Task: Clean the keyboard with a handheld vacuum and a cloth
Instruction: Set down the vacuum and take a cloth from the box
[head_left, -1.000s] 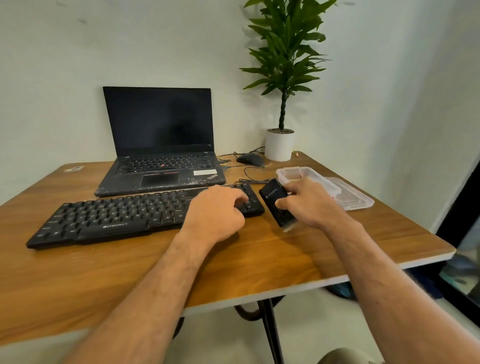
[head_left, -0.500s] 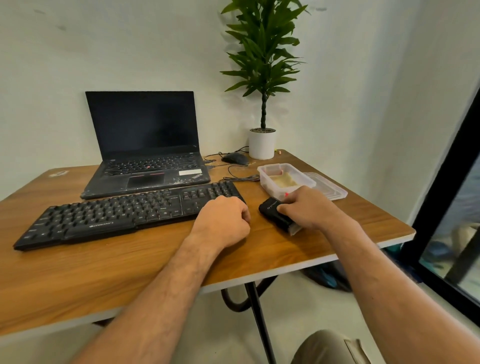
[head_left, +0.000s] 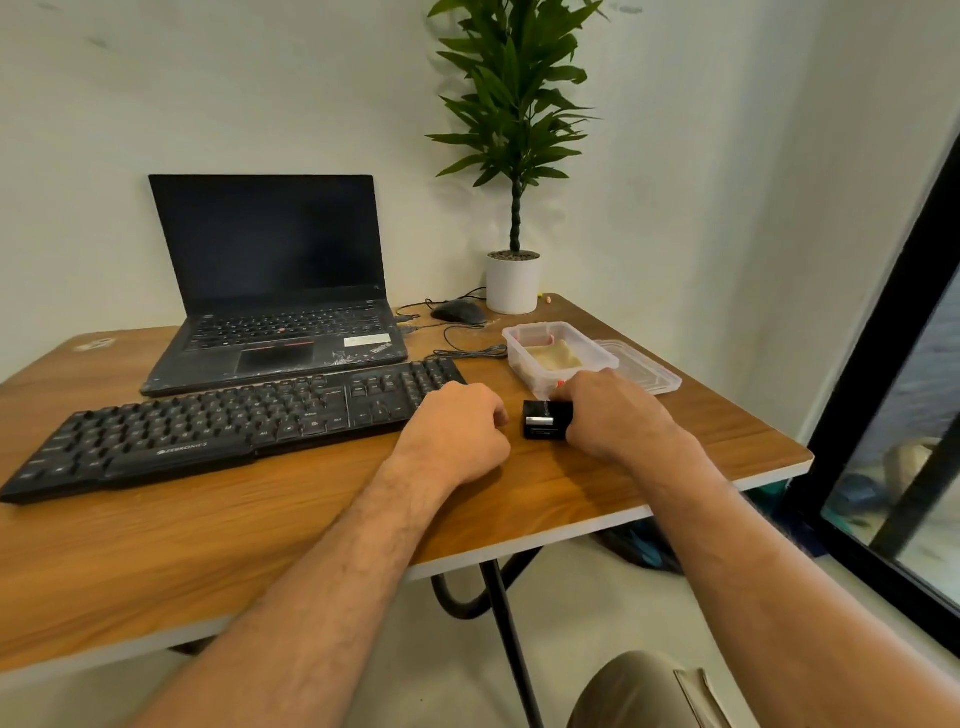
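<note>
1. Head view: the small black box-shaped handheld vacuum (head_left: 546, 420), tilted up off the wood a second ago, now sits on the brown wooden desk (head_left: 311, 519) at frame centre-right, so the vacuuming pass looks finished or paused.
2. The right hand (head_left: 615, 415) grips its right side.
3. Just left, the left hand (head_left: 460, 431) rests curled, holding nothing, at the right end of the long black plastic keyboard (head_left: 223, 421).

The table (head_left: 623, 499) at the bottom is made of smooth brown wood. Matt black plastic is seen on the keyboard (head_left: 208, 431) at left. The food box (head_left: 524, 358) at right is made of clear, shiny plastic.
</note>
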